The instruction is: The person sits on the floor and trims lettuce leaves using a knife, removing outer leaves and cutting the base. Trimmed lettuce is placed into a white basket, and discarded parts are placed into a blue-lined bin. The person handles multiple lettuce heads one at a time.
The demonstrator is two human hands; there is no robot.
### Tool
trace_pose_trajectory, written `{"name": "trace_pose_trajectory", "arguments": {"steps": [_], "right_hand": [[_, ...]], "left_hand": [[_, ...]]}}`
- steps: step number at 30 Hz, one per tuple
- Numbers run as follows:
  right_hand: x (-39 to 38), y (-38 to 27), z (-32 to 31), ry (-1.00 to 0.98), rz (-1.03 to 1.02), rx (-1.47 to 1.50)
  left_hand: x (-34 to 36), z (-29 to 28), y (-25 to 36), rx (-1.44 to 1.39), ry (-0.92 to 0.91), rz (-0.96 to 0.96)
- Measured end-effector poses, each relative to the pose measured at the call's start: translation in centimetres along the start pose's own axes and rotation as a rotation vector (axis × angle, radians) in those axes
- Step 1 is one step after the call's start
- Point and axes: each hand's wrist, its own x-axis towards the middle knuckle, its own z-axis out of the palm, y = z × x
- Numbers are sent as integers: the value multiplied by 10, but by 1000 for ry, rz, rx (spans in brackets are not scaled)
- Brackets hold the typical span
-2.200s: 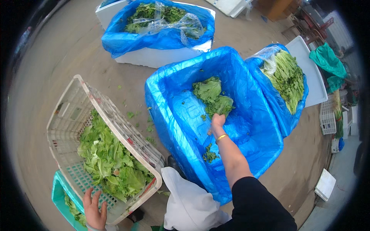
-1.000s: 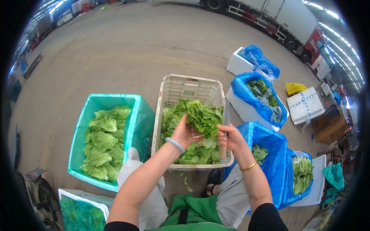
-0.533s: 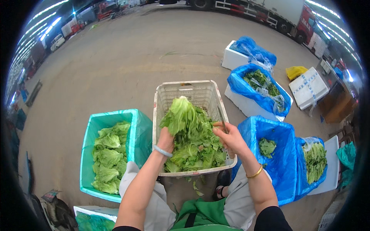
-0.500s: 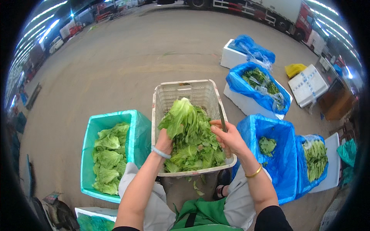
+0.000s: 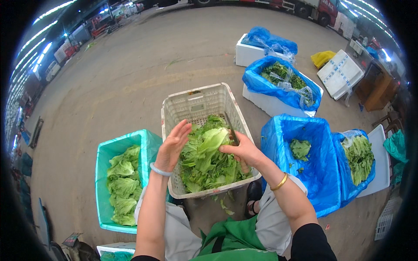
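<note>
Right grip (image 5: 244,151) holds wooden-handled knife (image 5: 230,127) and ruffled lettuce (image 5: 212,145) over latticed crate (image 5: 214,100).

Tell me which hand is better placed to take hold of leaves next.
Probably the left hand: it looks open and empty beside the leaves, while the right hand holds the knife.

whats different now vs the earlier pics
The left hand has let go of the leafy green lettuce and opened, fingers raised. The right hand has moved onto the lettuce's pale end. The blue plastic-lined box holds one head instead of two. Unchanged: the wooden-handled knife in the right hand.
</note>
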Motion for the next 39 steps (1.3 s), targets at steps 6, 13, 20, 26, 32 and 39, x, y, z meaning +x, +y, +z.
{"name": "trace_pose_trajectory", "arguments": {"steps": [6,13,20,26,32,39], "right_hand": [[1,13,21,-1,-176,-164],[-7,-13,-1,24,-234,-214],[-11,8,32,242,-518,-1026],[-9,5,40,217,-381,-1054],[39,109,-44,-274,0,-1200],[3,5,13,-35,152,-91]], "left_hand": [[0,39,-13,583,-181,-88],[-5,36,-25,540,18,16],[-16,33,-35,706,150,50],[-23,31,-37,772,140,33],[-23,22,-24,515,20,-24],[-34,35,-10,315,125,6]]}}
